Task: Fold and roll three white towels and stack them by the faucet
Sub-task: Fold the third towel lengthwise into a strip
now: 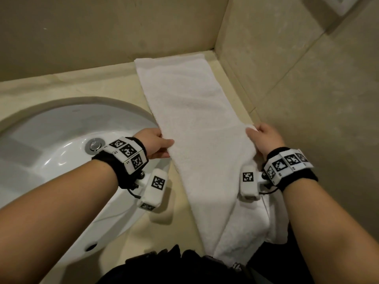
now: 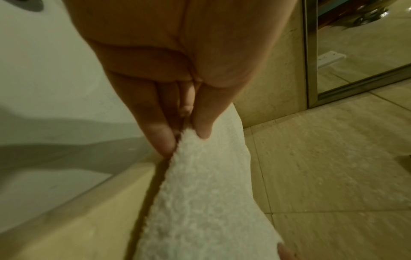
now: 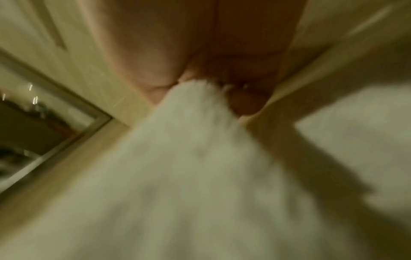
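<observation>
A long white towel (image 1: 190,103) lies stretched along the beige counter (image 1: 106,87) from the back wall toward me, its near end hanging over the front edge. My left hand (image 1: 162,145) pinches the towel's left edge beside the sink. In the left wrist view, thumb and fingers (image 2: 160,137) clamp that white towel (image 2: 200,202) edge. My right hand (image 1: 260,136) grips the towel's right edge near the side wall. The blurred right wrist view shows the white towel (image 3: 189,158) bunched in the right hand (image 3: 222,88). More white cloth (image 1: 246,232) lies under the near end. No faucet is in view.
A white oval sink (image 1: 51,160) with a chrome drain plug (image 1: 94,146) sits left of the towel. Tiled walls meet at the back right corner (image 1: 215,50). A mirror frame (image 2: 311,52) stands on the back wall. Dark clothing (image 1: 174,263) fills the bottom edge.
</observation>
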Available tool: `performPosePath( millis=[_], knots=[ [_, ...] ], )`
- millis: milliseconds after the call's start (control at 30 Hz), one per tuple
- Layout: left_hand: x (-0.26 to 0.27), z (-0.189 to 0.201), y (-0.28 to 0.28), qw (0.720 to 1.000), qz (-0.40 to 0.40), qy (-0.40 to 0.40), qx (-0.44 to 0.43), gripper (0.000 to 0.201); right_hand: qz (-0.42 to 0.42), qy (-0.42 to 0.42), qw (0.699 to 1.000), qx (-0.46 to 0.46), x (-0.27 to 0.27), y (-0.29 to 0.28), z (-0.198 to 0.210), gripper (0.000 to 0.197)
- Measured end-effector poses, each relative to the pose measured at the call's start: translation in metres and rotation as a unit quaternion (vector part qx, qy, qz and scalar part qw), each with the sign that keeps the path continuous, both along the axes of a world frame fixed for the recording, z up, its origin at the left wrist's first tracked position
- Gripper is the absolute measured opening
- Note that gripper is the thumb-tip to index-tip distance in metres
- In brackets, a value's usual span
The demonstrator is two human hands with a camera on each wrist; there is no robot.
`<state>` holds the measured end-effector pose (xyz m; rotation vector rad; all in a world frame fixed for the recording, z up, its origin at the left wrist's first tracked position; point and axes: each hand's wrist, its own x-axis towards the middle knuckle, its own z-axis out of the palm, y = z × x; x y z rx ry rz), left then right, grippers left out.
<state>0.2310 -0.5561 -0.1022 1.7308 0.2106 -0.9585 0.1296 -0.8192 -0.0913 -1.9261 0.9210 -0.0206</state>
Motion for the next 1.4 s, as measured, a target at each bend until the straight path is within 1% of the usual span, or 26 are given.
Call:
performPosePath(
  millis=[33,67,100,133,200,233,300,333,433,500,533,600,667,700,767,833,900,967,1000,1100,1200,1233,1300,1333,1367,1400],
  knots=[
    [0.001,0.000,0.000,1.000,0.006,0.002,-0.002,0.022,-0.003,0.036,0.998,-0.049,-0.002,-0.002,0.001,0.025],
    [0.001,0.000,0.000,1.000,0.009,0.004,-0.003,0.022,-0.005,0.046,0.996,-0.072,-0.005,-0.004,0.000,0.029],
    [0.000,0.001,-0.001,1.000,0.011,0.004,-0.006,0.022,-0.018,0.031,0.999,-0.041,-0.007,-0.005,-0.001,0.030],
    [-0.001,0.001,-0.001,1.000,0.010,0.009,-0.009,0.021,-0.042,-0.008,0.999,0.029,-0.011,-0.005,0.001,0.027],
    [-0.008,0.002,-0.003,0.999,-0.003,0.037,-0.031,0.014,-0.083,-0.049,0.983,0.154,-0.020,-0.002,0.004,0.033],
    [-0.014,0.002,-0.004,0.998,-0.016,0.052,-0.045,0.008,-0.057,-0.049,0.981,0.177,-0.025,-0.002,0.004,0.040],
    [-0.024,0.000,-0.005,0.997,-0.055,0.052,-0.029,0.008,0.017,-0.022,0.988,0.154,-0.034,0.002,0.001,0.048],
    [-0.028,0.000,-0.005,0.997,-0.066,0.039,-0.013,0.008,0.037,-0.020,0.989,0.144,-0.038,0.005,0.000,0.048],
    [-0.026,0.002,0.003,0.998,-0.060,0.008,0.011,0.015,0.073,-0.082,0.973,0.202,-0.047,0.015,0.002,0.031],
    [-0.020,0.006,0.012,0.998,-0.056,0.012,0.001,0.005,0.083,-0.108,0.966,0.219,-0.049,0.024,0.006,0.019],
    [-0.018,0.009,0.016,0.999,-0.052,0.013,-0.007,0.012,0.085,-0.113,0.970,0.198,-0.047,0.028,0.007,0.016],
    [-0.015,0.013,0.020,0.999,-0.039,0.005,-0.015,0.022,0.079,-0.117,0.985,0.102,-0.045,0.034,0.011,0.015],
    [-0.017,0.018,0.021,1.000,-0.023,-0.010,-0.006,0.016,0.045,-0.132,0.989,0.052,-0.045,0.038,0.013,0.017],
    [-0.019,0.020,0.020,1.000,-0.013,-0.013,0.001,0.005,0.031,-0.139,0.988,0.062,-0.047,0.040,0.013,0.018],
    [-0.028,0.020,0.021,1.000,0.000,-0.008,0.009,0.016,0.012,-0.150,0.977,0.152,-0.052,0.041,0.011,0.023],
    [-0.043,0.019,0.021,1.000,-0.018,0.015,-0.003,0.013,0.059,-0.133,0.965,0.217,-0.061,0.040,0.007,0.040],
    [-0.059,0.019,0.020,0.998,-0.044,0.037,-0.011,0.007,0.141,-0.107,0.966,0.188,-0.069,0.042,0.005,0.050],
    [-0.073,0.017,0.020,0.997,-0.055,0.048,-0.012,0.007,0.187,-0.100,0.968,0.137,-0.072,0.047,0.002,0.044],
    [-0.079,0.017,0.021,0.997,-0.055,0.052,-0.012,0.007,0.186,-0.109,0.969,0.121,-0.072,0.051,0.000,0.037],
    [-0.093,0.017,0.025,0.997,-0.055,0.061,-0.007,0.008,0.119,-0.141,0.981,0.061,-0.074,0.055,-0.003,0.018],
    [-0.107,0.019,0.029,0.996,-0.049,0.068,-0.005,0.008,0.047,-0.145,0.988,-0.012,-0.088,0.047,0.006,0.024],
    [-0.112,0.019,0.030,0.997,-0.044,0.071,-0.007,0.009,0.026,-0.134,0.990,-0.038,-0.095,0.043,0.010,0.028],
    [-0.122,0.020,0.032,0.996,-0.041,0.078,-0.011,0.013,0.008,-0.074,0.993,-0.091,-0.113,0.039,0.017,0.031],
    [-0.128,0.019,0.032,0.996,-0.044,0.082,-0.014,0.013,0.011,-0.048,0.995,-0.088,-0.122,0.040,0.020,0.030],
    [-0.134,0.019,0.032,0.995,-0.049,0.085,-0.017,0.011,0.014,-0.042,0.998,-0.047,-0.129,0.041,0.021,0.026],
    [-0.139,0.018,0.032,0.994,-0.053,0.088,-0.022,0.009,0.022,-0.044,0.999,0.017,-0.134,0.044,0.022,0.021]
  ],
)
